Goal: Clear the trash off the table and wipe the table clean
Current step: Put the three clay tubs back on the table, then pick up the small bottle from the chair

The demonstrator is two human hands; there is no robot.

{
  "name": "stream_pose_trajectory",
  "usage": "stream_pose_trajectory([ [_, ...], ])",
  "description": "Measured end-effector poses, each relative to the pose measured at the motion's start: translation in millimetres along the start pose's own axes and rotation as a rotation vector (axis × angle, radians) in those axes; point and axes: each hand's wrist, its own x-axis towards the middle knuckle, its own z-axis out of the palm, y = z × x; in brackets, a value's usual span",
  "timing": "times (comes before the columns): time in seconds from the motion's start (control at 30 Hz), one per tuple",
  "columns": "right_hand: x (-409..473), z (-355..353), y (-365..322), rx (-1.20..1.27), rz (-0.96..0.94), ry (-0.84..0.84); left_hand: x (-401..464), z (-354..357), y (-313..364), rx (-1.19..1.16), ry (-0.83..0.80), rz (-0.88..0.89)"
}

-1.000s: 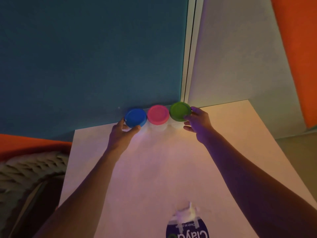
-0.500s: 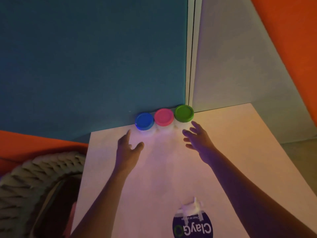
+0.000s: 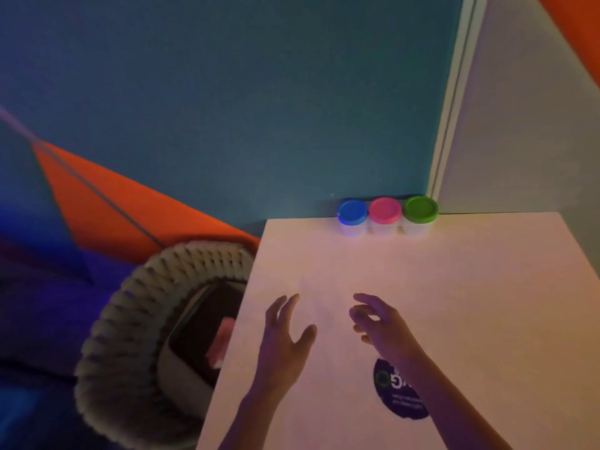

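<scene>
Three small clear tubs stand in a row at the far edge of the white table (image 3: 487,303), against the teal wall: blue lid (image 3: 352,212), pink lid (image 3: 385,210), green lid (image 3: 420,208). My left hand (image 3: 285,336) hovers over the table's middle, fingers spread and holding nothing. Beside it, my right hand (image 3: 380,326) hovers with relaxed fingers, also holding nothing. Partly under my right forearm lies a round dark-purple wipes pack (image 3: 394,396) with white lettering.
A woven rope basket (image 3: 130,319) stands on the floor left of the table, with a dark liner and something pink inside. Orange and blue cushions lie behind it. A grey wall and white trim close the far right corner.
Both hands let go of the tubs and drew back toward me to the table's middle. The view swung left, bringing the basket into sight.
</scene>
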Motion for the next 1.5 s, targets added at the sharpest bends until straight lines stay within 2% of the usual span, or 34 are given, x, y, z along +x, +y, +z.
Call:
stream_pose_trajectory([
  [0.3,-68.8,127.1,-5.0,-0.106,-0.06,-0.24,-94.8,-83.7,-81.1,-0.052,0.189,-0.025],
  [0.5,-121.4,246.0,-1.9,-0.225,-0.112,-0.421,-177.4,-155.0,-154.8,-0.072,0.349,-0.23],
  [0.63,-161.4,326.2,13.5,-0.27,-0.153,-0.549,-244.0,-200.6,-210.9,-0.081,0.394,-0.335],
  [0.87,-229.1,447.6,53.8,-0.411,-0.111,-0.72,-361.4,-245.5,-300.5,-0.195,0.503,-0.526],
  [1.17,-279.2,550.8,130.4,-0.655,-0.086,-0.92,-466.6,-267.7,-359.2,-0.25,0.554,-0.874],
  [1.5,-263.6,606.1,182.2,-0.911,-0.041,-1.04,-490.5,-253.2,-403.8,-0.307,0.454,-1.181],
])
